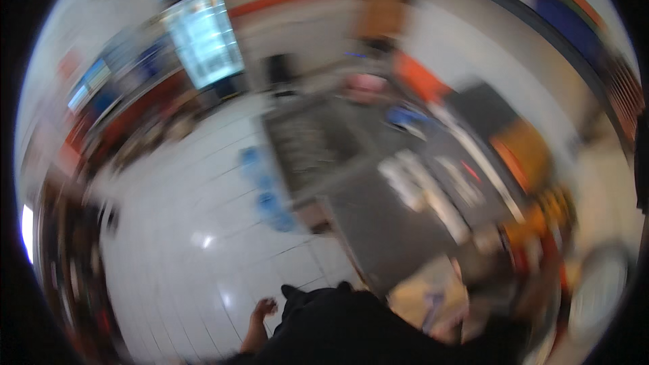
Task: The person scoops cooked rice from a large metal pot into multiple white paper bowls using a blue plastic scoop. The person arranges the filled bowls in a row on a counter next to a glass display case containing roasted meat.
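Note:
My left hand (266,307) hangs low beside my dark clothing, above the white tiled floor (213,263). Nothing shows in it, and its fingers look loosely curled, though blur hides their exact shape. On the other side, my right hand (448,328) is at the lower edge of a tan flat package (413,296) with a bluish-purple mark, and seems to grip it. Part of that hand is blurred. Beyond the package lies a dark grey tabletop (390,228). White blurred items (405,180) rest along its far side.
Blue bottle-like containers (274,210) stand on the floor beside a grey basin-like unit (314,147). A lit glass-door display fridge (205,38) stands at the back. Shelving with goods (71,263) lines the left. Orange-yellow objects (537,220) crowd the right side.

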Tool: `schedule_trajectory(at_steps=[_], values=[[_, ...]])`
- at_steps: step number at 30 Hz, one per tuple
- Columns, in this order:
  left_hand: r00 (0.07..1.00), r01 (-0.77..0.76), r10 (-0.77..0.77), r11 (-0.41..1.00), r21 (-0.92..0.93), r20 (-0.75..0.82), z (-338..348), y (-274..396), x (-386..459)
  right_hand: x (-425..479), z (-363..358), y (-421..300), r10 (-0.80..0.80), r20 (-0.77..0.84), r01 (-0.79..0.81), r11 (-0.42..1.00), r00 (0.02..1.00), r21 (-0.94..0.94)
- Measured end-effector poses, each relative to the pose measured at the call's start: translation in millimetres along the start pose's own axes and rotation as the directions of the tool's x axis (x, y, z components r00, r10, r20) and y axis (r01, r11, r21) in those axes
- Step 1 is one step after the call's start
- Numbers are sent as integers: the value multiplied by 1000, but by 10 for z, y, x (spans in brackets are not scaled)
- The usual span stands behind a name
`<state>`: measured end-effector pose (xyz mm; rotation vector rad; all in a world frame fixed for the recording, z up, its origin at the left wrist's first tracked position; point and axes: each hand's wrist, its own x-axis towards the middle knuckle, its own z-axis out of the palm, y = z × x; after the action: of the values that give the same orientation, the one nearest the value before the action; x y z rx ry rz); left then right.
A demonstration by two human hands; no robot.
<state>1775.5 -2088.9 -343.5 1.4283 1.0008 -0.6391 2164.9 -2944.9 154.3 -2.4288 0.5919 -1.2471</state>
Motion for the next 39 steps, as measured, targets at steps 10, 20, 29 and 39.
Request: schedule_trajectory(at_steps=[10, 20, 29, 39], values=[[994, -29, 26, 999, 31, 106, 232, 1096, -99, 496, -981, 909, 101, -138, -131, 966, 985, -224], [735, -655, 615, 537, 532, 285, 956, 2802, -414, -468, -1949, -757, 27, 198, -89, 947, 980, 308], [184, -955, 732, -24, 296, 656, 2946, 4678, -2709, -2871, 161, -1350, -348, 418, 78, 837, 839, 542], [685, -705, 252, 468, 533, 684, 1898, 3402, -1821, -2835, 275, -1086, -8, 606, -144, 969, 795, 202]])
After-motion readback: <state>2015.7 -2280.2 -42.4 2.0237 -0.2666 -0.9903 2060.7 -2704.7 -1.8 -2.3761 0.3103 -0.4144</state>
